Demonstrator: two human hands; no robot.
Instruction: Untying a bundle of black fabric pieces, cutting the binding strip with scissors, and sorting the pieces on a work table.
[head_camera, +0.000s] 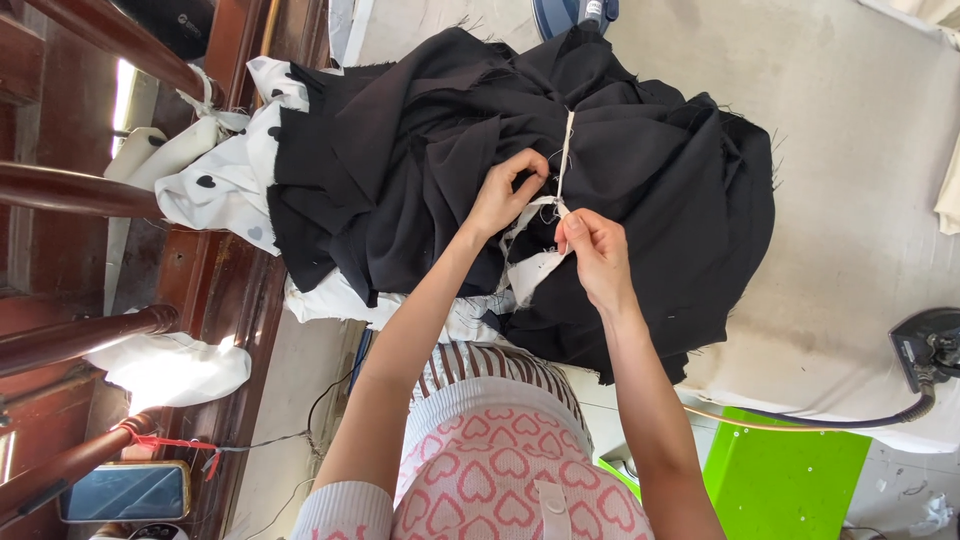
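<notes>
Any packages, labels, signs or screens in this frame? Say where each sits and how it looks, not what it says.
Phone: lower left, lying flat by the wooden rails; rectangular with rounded corners, gold-coloured edge, dark screen with a bluish reflection.
No packages, labels or signs that I can make out.

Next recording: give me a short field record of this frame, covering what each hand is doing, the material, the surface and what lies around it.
left hand: fingers pinch the white tie strip on the bundle
right hand: grips the strip's lower end
material: black fabric bundle, bound by the strip
underneath: white spotted cloth sticks out at the left
surface: pale padded table
nearby: iron with cord at the right edge; green box below; phone at lower left
</notes>
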